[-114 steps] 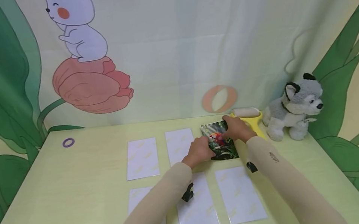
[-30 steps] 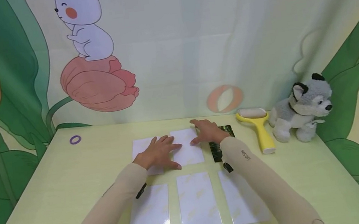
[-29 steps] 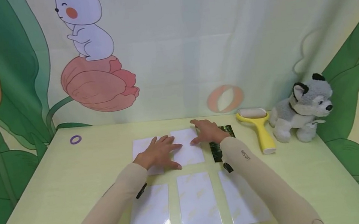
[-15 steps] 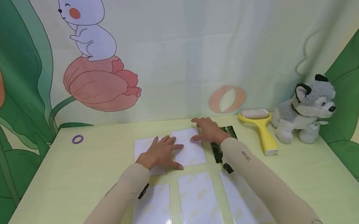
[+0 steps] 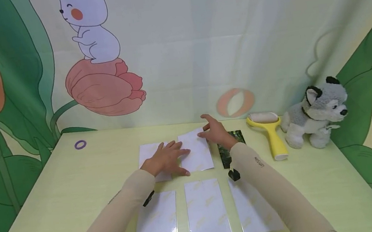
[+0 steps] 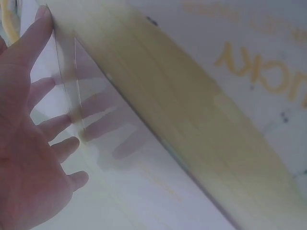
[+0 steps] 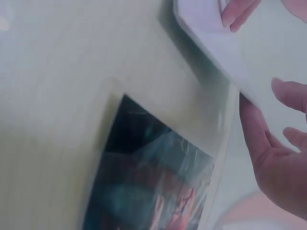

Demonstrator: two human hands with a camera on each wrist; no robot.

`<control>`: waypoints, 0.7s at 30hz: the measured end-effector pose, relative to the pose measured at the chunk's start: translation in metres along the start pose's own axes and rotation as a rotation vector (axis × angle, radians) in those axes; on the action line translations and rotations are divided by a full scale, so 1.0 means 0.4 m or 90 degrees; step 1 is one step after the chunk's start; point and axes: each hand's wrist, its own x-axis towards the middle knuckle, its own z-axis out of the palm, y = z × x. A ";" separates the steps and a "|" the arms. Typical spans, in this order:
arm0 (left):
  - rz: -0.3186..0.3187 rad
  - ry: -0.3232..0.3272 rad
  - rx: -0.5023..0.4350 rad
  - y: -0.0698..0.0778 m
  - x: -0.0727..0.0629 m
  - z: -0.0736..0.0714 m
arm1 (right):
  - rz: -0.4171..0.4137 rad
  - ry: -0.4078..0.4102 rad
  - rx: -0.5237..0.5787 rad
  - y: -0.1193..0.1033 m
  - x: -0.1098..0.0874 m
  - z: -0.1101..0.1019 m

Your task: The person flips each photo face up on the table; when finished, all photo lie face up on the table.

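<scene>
Head view: I hold up one corner of the white card [image 5: 198,157], middle of the far row.
My right hand [image 5: 217,133] pinches its far right corner clear of the table [image 5: 61,211]; my left hand [image 5: 168,160], fingers spread over its left edge, seems to steady it against sliding. Faint yellow print marks the card, just left of a dark picture card [image 5: 224,155].
</scene>
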 end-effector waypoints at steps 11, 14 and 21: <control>0.004 -0.009 -0.011 0.013 -0.007 -0.014 | 0.033 -0.051 0.064 0.013 -0.011 0.000; 0.000 -0.009 -0.018 0.018 -0.010 -0.020 | 0.036 -0.060 0.099 0.020 -0.011 -0.001; 0.018 0.005 -0.059 0.023 -0.012 -0.032 | 0.037 -0.061 0.181 0.026 -0.003 -0.006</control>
